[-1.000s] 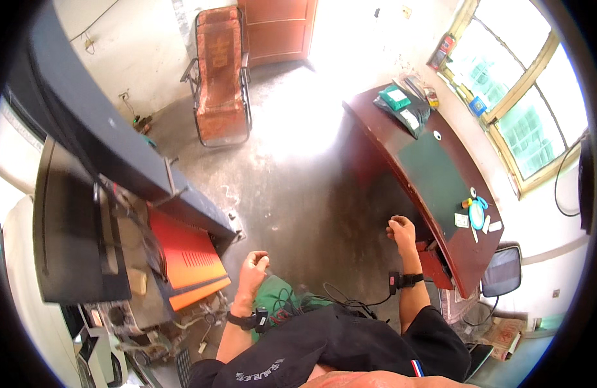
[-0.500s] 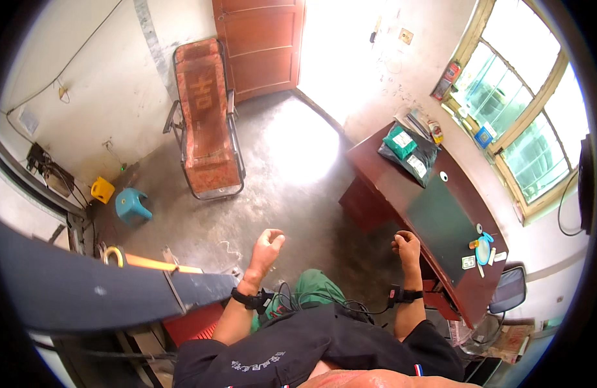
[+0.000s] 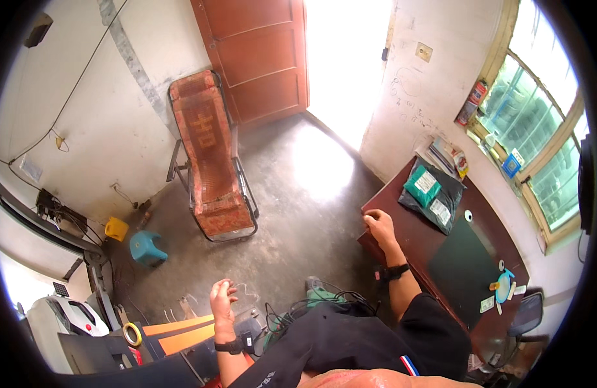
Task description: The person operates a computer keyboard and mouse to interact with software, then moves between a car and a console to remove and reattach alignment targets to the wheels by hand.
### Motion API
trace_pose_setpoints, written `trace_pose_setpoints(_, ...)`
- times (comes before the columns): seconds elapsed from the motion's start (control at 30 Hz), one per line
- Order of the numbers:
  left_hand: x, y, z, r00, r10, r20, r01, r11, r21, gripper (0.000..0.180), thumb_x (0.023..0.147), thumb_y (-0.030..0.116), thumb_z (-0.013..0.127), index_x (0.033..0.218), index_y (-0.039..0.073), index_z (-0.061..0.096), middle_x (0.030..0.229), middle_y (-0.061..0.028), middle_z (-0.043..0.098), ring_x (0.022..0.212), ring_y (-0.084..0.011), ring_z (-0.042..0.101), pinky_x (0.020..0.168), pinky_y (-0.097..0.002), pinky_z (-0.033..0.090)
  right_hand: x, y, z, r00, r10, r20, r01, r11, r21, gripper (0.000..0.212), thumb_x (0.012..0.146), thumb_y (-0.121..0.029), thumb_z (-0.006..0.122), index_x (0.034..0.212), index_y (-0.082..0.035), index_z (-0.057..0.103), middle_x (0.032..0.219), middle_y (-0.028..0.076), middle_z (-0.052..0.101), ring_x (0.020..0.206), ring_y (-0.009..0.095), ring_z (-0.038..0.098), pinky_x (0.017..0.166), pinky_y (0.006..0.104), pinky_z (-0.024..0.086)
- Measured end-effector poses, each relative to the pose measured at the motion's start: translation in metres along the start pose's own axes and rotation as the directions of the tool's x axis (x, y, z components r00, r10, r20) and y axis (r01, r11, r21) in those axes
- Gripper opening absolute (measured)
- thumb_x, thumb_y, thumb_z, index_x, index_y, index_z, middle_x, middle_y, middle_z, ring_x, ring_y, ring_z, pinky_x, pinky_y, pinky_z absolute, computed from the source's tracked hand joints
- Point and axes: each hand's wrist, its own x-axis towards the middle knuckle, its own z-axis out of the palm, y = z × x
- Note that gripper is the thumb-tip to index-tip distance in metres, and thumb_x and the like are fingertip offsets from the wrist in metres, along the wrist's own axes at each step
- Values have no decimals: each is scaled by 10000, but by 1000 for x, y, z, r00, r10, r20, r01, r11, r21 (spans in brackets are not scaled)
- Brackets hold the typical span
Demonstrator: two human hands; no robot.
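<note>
My left hand (image 3: 222,301) is held out at lower centre-left, its fingers loosely bent and apart with nothing in them. Below it, a black strap with a small box (image 3: 237,344) is around the wrist. My right hand (image 3: 380,227) is over the near left corner of the dark red desk (image 3: 402,194); its fingers are curled in toward the thumb, and whatever they may hold is hidden. Another black strap (image 3: 394,271) circles the right wrist. On the desk, a black plastic parcel (image 3: 446,218) lies under a smaller green packet (image 3: 423,185), to the right of that hand.
A reddish reclining chair (image 3: 211,149) stands ahead, near the brown door (image 3: 259,58). A blue stool (image 3: 147,249) and yellow jug (image 3: 116,228) are at left. A tape roll (image 3: 132,334) lies beside orange strips (image 3: 182,339). Black cables (image 3: 292,317) hang before my body.
My body has moved forward and turned slightly, bringing the chair and door closer. My right hand has risen forward to the desk corner. My left hand has dropped back and its fingers have loosened.
</note>
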Motion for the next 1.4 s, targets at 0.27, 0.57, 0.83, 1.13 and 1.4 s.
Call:
trace_pose_setpoints(0.27, 24, 11, -16, 973, -71, -222, 31, 983, -179, 235, 946, 246, 571, 1103, 76, 616, 1007, -48, 636, 825, -145, 619, 577, -254, 478, 89, -23, 104, 969, 31, 247, -20, 999, -48, 272, 863, -165, 631, 1051, 28, 672, 854, 61, 696, 749, 130, 660, 663, 281, 539)
trace_pose_setpoints(0.57, 107, 23, -79, 934, -72, -349, -19, 968, -251, 223, 918, 306, 583, 1010, 114, 649, 906, -10, 645, 781, -149, 623, 580, -287, 468, 120, -59, 203, 957, 54, 286, -16, 991, -135, 244, 877, -142, 658, 1049, 31, 672, 890, 71, 691, 772, 145, 668, 665, 284, 547)
trace_pose_setpoints(0.83, 186, 82, -115, 948, -37, -318, -51, 963, -266, 228, 925, 317, 573, 1002, 118, 654, 901, 9, 645, 797, -133, 610, 604, -269, 437, 128, -122, 280, 976, 38, 216, -8, 990, -141, 259, 888, -145, 652, 1081, 27, 670, 928, 83, 701, 793, 149, 676, 685, 287, 554)
trace_pose_setpoints(1.13, 224, 72, -186, 887, -134, -443, -17, 947, -322, 260, 928, 350, 583, 1018, 115, 651, 911, 17, 654, 812, -129, 593, 623, -286, 414, 153, -141, 394, 927, -18, 374, 127, 955, -269, 331, 860, -194, 623, 1089, 40, 676, 917, 104, 706, 804, 165, 689, 703, 296, 563)
trace_pose_setpoints(1.4, 239, 56, -243, 794, -258, -551, -17, 896, -444, 379, 932, 389, 588, 1139, 74, 625, 1010, -14, 640, 843, -148, 576, 663, -301, 416, 199, -183, 551, 817, -143, 559, 340, 902, -267, 326, 846, -185, 617, 1100, 6, 689, 894, 117, 715, 777, 168, 684, 695, 323, 561)
